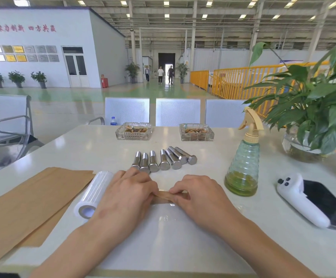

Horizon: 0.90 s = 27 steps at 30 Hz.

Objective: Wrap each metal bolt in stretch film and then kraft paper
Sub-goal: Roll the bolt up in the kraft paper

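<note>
Several bare metal bolts [164, 160] lie in a row on the white table [183, 237], just beyond my hands. My left hand [127, 195] and my right hand [199, 194] both grip a small bundle wrapped in kraft paper [164, 196] that lies on the table between them. What the paper holds is hidden. A roll of stretch film [94, 193] lies beside my left wrist. Loose kraft paper sheets [27, 205] are stacked at the left.
A green spray bottle [243, 167] stands to the right of the bolts. A white controller [301, 199] and a phone [329, 205] lie at the right edge. Two glass ashtrays [134, 131] sit at the back, a potted plant [311, 109] at the far right.
</note>
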{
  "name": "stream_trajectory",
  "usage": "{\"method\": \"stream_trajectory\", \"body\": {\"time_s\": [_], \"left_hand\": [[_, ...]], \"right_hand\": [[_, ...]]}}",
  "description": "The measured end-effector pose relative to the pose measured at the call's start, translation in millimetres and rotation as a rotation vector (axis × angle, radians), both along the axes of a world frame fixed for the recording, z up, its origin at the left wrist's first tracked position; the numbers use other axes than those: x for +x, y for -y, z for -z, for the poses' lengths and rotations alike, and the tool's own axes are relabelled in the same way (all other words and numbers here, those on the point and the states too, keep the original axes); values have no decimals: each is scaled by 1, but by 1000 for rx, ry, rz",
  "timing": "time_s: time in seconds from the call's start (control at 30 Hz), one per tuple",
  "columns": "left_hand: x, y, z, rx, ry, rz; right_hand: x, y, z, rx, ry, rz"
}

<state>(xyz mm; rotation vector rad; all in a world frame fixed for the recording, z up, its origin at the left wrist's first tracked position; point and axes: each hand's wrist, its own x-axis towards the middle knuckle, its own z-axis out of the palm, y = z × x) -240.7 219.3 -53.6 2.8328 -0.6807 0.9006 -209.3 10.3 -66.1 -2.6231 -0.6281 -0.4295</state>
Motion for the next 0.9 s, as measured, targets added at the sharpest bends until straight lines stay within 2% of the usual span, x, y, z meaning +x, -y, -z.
{"method": "stream_trajectory", "body": {"time_s": [0.23, 0.53, 0.7, 0.83, 0.9], "left_hand": [[4, -6, 10, 74, 98, 122], [-6, -2, 4, 98, -32, 99], [18, -3, -15, -82, -271, 52], [32, -4, -21, 8, -432, 85], [33, -9, -19, 26, -429, 115]], "right_hand": [[0, 1, -3, 12, -62, 2], [0, -1, -1, -31, -49, 5], [0, -4, 1, -57, -24, 20], [2, -4, -1, -73, -20, 17], [3, -4, 0, -75, -25, 19]]}}
